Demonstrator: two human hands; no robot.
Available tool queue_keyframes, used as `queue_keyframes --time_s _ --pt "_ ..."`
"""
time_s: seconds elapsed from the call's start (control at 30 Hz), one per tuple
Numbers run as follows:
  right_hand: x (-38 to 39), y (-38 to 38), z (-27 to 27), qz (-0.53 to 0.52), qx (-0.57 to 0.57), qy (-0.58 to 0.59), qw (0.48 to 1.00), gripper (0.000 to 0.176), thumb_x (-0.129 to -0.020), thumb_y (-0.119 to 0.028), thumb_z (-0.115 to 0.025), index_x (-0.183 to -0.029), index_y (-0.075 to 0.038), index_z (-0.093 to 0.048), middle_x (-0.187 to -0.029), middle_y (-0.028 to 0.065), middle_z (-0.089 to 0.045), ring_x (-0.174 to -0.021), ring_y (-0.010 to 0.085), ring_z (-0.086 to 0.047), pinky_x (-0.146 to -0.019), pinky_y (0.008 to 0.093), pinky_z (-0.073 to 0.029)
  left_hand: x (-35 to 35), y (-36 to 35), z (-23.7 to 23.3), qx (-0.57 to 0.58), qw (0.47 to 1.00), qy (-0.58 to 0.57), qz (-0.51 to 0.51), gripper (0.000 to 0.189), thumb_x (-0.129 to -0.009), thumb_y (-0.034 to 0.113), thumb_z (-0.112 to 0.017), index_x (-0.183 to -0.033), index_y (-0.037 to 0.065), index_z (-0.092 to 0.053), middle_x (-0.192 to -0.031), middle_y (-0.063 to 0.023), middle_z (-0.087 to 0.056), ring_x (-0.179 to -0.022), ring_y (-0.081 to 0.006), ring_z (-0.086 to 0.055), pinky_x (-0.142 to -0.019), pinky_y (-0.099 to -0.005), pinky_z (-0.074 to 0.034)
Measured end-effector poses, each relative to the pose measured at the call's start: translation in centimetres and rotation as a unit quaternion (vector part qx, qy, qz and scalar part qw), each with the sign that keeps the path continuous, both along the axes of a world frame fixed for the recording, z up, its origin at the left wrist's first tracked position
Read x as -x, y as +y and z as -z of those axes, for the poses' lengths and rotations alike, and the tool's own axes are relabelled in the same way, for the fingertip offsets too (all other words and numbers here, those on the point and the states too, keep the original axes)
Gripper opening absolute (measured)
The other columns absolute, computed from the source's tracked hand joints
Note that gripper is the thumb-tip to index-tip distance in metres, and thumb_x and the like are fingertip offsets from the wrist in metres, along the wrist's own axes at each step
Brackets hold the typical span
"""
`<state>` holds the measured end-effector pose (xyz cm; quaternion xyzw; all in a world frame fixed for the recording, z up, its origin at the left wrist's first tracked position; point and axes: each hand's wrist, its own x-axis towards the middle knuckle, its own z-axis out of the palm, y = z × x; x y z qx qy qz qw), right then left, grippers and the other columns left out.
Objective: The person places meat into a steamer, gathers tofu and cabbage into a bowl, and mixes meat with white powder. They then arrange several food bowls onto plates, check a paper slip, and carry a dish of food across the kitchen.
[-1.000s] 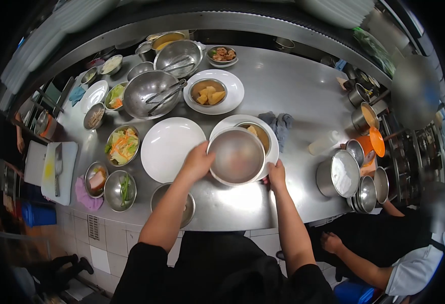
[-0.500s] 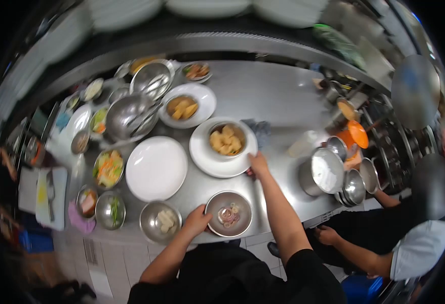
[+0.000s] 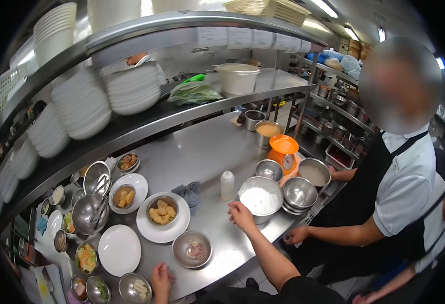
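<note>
The right hand (image 3: 241, 213) hangs over the stainless-steel tabletop (image 3: 202, 152). Its fingers are loosely bent and a little spread, and they pinch nothing. Its fingertips are at the near-left rim of the round steel pot of white powder (image 3: 261, 200), which stands at 2 o'clock from the hand. I cannot tell whether they touch the rim.

The left hand (image 3: 160, 280) lies flat and open on the tabletop's near edge, fingers together, holding nothing. At 1 o'clock from it, near, sits the shallow steel bowl of sliced pinkish onion rings (image 3: 192, 249). At 9 o'clock, just beside it, is the small steel bowl of pale cut pieces (image 3: 135, 288).

At 12 o'clock from the left hand, a white round plate (image 3: 151, 230) carries a steel bowl of fried yellow chunks (image 3: 162, 210). A bare white dinner plate (image 3: 119, 249) lies at 10 o'clock.

A white plastic squeeze bottle (image 3: 227, 185) stands upright at 11 o'clock from the right hand, with a crumpled grey cloth (image 3: 189, 192) at 10 o'clock. A stack of steel mixing bowls (image 3: 299, 193) sits just beside the pot at its 3 o'clock, and an orange kitchen scale (image 3: 283, 148) stands at its 1 o'clock.

A co-worker's hand (image 3: 297, 235) rests on the tabletop edge at the pot's 4 o'clock.
</note>
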<state>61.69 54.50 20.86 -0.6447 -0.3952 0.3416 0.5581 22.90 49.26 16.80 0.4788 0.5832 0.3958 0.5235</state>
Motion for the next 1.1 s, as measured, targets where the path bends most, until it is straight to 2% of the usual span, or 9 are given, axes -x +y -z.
queue_keyframes --time_s 0.07,0.13,0.17,0.23,0.33,0.37,0.43,0.57,1.1 --pt "-1.1 -1.1 -1.7 -0.01 -0.016 0.013 1.0 0.026 -0.088 -0.018 -0.048 -0.108 -0.004 -0.057 -0.079 0.0056 -0.063 -0.059 0.0123 -0.06 -0.055 0.0258 -0.047 -1.2 -1.9 0.7 -0.001 0.999 0.035 -0.027 0.032 -0.091 0.023 -0.054 -0.114 0.002 -0.053 -0.11 -0.0146 -0.057 -0.075 -0.0207 -0.061 -0.061 -0.0314 -0.05" --pt "-2.3 -2.1 -2.0 -0.071 -0.046 0.016 0.996 0.021 -0.091 -0.019 -0.047 -0.102 -0.006 -0.059 -0.08 0.0022 -0.062 -0.06 0.0082 -0.057 -0.05 0.023 -0.045 -1.1 -3.7 5.1 -0.173 0.953 0.239 -0.067 0.027 -0.088 0.018 -0.056 -0.108 0.001 -0.054 -0.1 -0.0125 -0.059 -0.078 -0.0218 -0.06 -0.065 -0.0353 -0.05" --pt "-2.7 -2.7 -2.1 -0.073 -0.049 0.017 0.996 0.021 -0.091 -0.019 -0.047 -0.102 -0.006 -0.059 -0.08 0.0022 -0.062 -0.06 0.0082 -0.057 -0.05 0.023 -0.045 -2.2 -4.5 6.3 -0.176 0.952 0.241 -0.069 0.027 -0.088 0.018 -0.056 -0.108 0.001 -0.054 -0.1 -0.0125 -0.059 -0.078 -0.0218 -0.06 -0.065 -0.0353 -0.05" --pt "-2.9 -4.1 -1.5 -0.128 0.0 -0.001 0.992 0.021 -0.091 -0.024 -0.05 -0.094 -0.006 -0.061 -0.076 0.0003 -0.062 -0.061 0.006 -0.056 -0.051 0.0225 -0.044 -4.8 -6.5 8.0 -0.341 0.845 0.396 -0.116 0.03 -0.083 0.016 -0.057 -0.108 0.0 -0.054 -0.112 -0.0194 -0.055 -0.104 -0.0338 -0.054 -0.088 -0.045 -0.042" --pt "-2.9 -5.2 3.2 -0.168 0.042 0.002 0.985 0.024 -0.091 -0.027 -0.054 -0.089 -0.005 -0.062 -0.072 0.0022 -0.062 -0.062 0.0095 -0.057 -0.054 0.0262 -0.045 -8.4 -8.5 5.9 -0.33 0.814 0.47 -0.09 0.031 -0.081 0.016 -0.057 -0.108 0.001 -0.055 -0.121 -0.0229 -0.051 -0.118 -0.0401 -0.042 -0.098 -0.0486 -0.032" --pt "-2.6 -5.8 5.2 -0.172 0.042 0.001 0.984 0.024 -0.091 -0.027 -0.054 -0.089 -0.005 -0.062 -0.072 0.0022 -0.062 -0.062 0.0095 -0.057 -0.054 0.0262 -0.045 -9.0 -8.5 5.6 -0.328 0.813 0.472 -0.094 0.031 -0.081 0.016 -0.057 -0.108 0.001 -0.055 -0.121 -0.0229 -0.051 -0.118 -0.0401 -0.042 -0.098 -0.0486 -0.032" --pt "-2.2 -7.1 7.8 -0.147 -0.071 -0.18 0.97 0.023 -0.09 -0.026 -0.056 -0.086 -0.005 -0.061 -0.074 0.0082 -0.063 -0.065 0.0204 -0.06 -0.059 0.0325 -0.046 -9.4 -8.4 5.2 -0.324 0.805 0.482 -0.118 0.031 -0.081 0.019 -0.056 -0.107 0.001 -0.055 -0.12 -0.0223 -0.051 -0.115 -0.0407 -0.045 -0.097 -0.0495 -0.032" --pt "-1.8 -7.6 8.4 -0.169 -0.095 -0.206 0.959 0.019 -0.088 -0.023 -0.056 -0.085 -0.005 -0.06 -0.08 0.014 -0.062 -0.074 0.0333 -0.06 -0.064 0.0381 -0.047 -9.2 -8.5 5.3 -0.322 0.799 0.496 -0.11 0.031 -0.082 0.019 -0.055 -0.107 0.001 -0.055 -0.12 -0.0216 -0.052 -0.115 -0.04 -0.045 -0.096 -0.0492 -0.033" --pt "-2.3 -7.6 8.7 -0.196 -0.113 -0.209 0.951 0.022 -0.089 -0.026 -0.054 -0.092 -0.005 -0.062 -0.087 0.0124 -0.064 -0.081 0.0311 -0.061 -0.069 0.0372 -0.048 -9.1 -8.1 5.9 -0.33 0.78 0.52 -0.108 0.03 -0.085 0.021 -0.053 -0.108 0.002 -0.056 -0.122 -0.0199 -0.052 -0.117 -0.0383 -0.044 -0.099 -0.0476 -0.031"
